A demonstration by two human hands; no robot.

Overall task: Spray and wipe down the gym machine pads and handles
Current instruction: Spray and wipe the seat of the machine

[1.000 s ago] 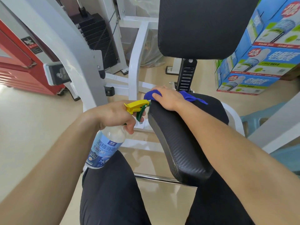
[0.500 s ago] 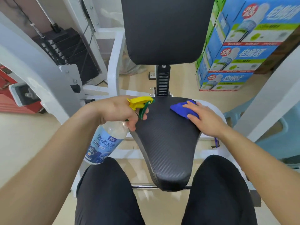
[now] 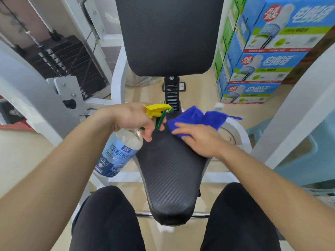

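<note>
Wiping seems barely begun: the right hand (image 3: 197,140), fingers flat, presses a fluffy blue cloth (image 3: 197,115) onto the far edge of the black textured seat pad (image 3: 170,178), the left hand (image 3: 132,117) grips a clear yellow-triggered spray bottle (image 3: 119,153) beside its left edge, and the black back pad (image 3: 166,35) probably awaits.

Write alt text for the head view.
The right hand presses a blue cloth onto the black seat pad, while the left hand grips a spray bottle beside it. The black back pad stands behind.

Bare forearms (image 3: 63,169), black trousers (image 3: 108,223) on both legs
</note>
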